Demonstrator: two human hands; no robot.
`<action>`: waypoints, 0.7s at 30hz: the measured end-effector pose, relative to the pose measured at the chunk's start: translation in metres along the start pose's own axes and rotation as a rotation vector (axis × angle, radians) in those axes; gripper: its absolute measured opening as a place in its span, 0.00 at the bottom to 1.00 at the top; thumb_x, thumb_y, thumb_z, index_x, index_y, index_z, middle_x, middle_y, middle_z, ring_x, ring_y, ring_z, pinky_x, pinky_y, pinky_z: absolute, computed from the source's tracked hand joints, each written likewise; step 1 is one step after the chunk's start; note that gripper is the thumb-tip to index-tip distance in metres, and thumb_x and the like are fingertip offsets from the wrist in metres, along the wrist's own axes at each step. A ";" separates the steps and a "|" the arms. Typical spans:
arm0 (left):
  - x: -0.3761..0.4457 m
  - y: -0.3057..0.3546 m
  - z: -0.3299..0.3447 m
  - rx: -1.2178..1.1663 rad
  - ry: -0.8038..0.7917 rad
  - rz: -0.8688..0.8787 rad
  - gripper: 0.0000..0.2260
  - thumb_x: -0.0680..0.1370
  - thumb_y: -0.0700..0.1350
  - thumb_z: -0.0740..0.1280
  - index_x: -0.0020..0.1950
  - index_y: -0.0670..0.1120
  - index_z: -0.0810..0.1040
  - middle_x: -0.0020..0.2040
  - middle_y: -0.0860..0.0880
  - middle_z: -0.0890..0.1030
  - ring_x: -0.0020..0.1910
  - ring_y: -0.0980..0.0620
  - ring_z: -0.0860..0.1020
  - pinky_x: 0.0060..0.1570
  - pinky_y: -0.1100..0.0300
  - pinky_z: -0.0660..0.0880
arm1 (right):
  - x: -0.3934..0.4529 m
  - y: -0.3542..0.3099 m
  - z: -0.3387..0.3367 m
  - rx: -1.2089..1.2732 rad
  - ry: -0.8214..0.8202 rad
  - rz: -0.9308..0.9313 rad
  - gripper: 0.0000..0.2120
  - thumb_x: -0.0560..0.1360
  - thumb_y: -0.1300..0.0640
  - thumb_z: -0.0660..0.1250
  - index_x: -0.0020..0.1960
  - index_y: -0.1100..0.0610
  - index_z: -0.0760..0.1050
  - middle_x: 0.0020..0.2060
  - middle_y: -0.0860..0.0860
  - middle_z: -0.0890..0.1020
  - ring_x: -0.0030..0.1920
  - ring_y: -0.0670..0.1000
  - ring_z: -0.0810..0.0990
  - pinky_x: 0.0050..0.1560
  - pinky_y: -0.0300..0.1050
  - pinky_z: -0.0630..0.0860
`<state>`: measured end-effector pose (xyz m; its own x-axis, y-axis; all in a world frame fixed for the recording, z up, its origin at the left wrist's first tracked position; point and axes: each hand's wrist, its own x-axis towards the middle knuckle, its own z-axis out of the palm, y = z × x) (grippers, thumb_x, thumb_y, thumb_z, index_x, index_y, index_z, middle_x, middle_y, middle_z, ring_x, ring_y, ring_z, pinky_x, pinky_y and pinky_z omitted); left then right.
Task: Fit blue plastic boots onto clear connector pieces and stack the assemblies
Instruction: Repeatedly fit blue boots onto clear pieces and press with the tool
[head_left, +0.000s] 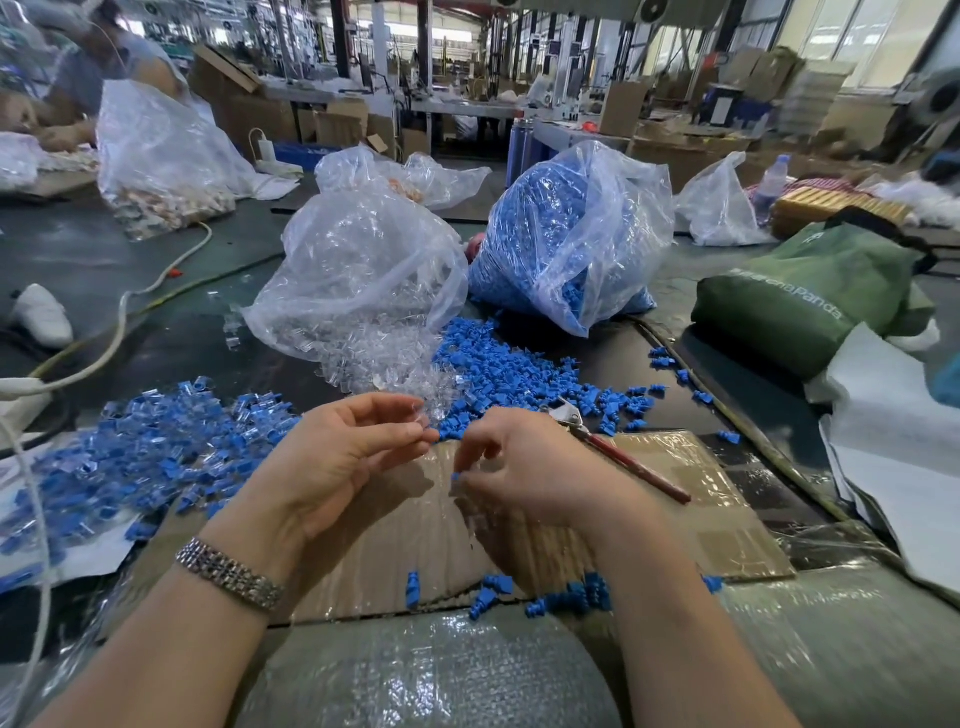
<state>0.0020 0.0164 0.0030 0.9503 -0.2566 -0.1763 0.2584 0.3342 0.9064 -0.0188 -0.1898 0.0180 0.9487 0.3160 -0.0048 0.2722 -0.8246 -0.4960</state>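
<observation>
The left hand (337, 457) pinches a small clear plastic connector piece (422, 415) between thumb and forefinger; the piece is see-through and hard to make out, so its long axis cannot be told. The right hand (524, 467) curls its fingers (480, 457) around a small blue plastic boot (455, 476), of which only a blue tip shows at the fingertips, pointing towards the left hand. Both hands hover over a flat brown cardboard sheet wrapped in clear film (675, 499), which lies on the dark worktop (182, 338).

Left of the cardboard sheet lies a big heap of finished blue-and-clear assemblies (140, 441), too many to count. On the near edge of the sheet about a dozen loose blue boots (566, 597) lie scattered, pointing every way. Beyond the sheet more blue boots (519, 364) and clear connectors (379, 364) spill from two clear plastic bags: one of clear pieces (358, 270), one of blue boots (566, 234). A red-handled metal tool (623, 457) rests slantwise on the sheet's far right part. A green fabric bag (810, 291) sits well to the right of the sheet. A silver metal link bracelet (228, 574) circles the left wrist.
</observation>
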 end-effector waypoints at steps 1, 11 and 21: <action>0.000 -0.001 0.000 -0.006 -0.018 -0.002 0.19 0.66 0.29 0.73 0.57 0.35 0.81 0.48 0.38 0.85 0.49 0.42 0.86 0.43 0.60 0.83 | 0.000 0.001 -0.001 0.073 0.064 0.006 0.03 0.78 0.53 0.73 0.50 0.51 0.81 0.44 0.44 0.80 0.46 0.45 0.80 0.48 0.41 0.75; -0.004 -0.001 0.004 0.130 -0.078 0.065 0.17 0.63 0.36 0.78 0.52 0.44 0.86 0.51 0.40 0.86 0.47 0.46 0.85 0.41 0.61 0.82 | 0.000 0.000 -0.003 0.468 0.319 -0.083 0.05 0.78 0.61 0.73 0.52 0.54 0.86 0.43 0.46 0.87 0.46 0.43 0.84 0.54 0.39 0.81; -0.004 -0.006 0.008 0.149 -0.124 0.118 0.16 0.63 0.35 0.78 0.50 0.39 0.83 0.50 0.37 0.86 0.50 0.45 0.86 0.47 0.60 0.82 | -0.002 -0.006 -0.001 0.333 0.305 -0.164 0.03 0.77 0.59 0.74 0.48 0.51 0.84 0.39 0.41 0.83 0.42 0.37 0.79 0.48 0.31 0.74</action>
<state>-0.0050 0.0082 0.0018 0.9415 -0.3361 -0.0253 0.1090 0.2328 0.9664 -0.0224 -0.1861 0.0218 0.9151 0.2357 0.3272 0.4030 -0.5647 -0.7202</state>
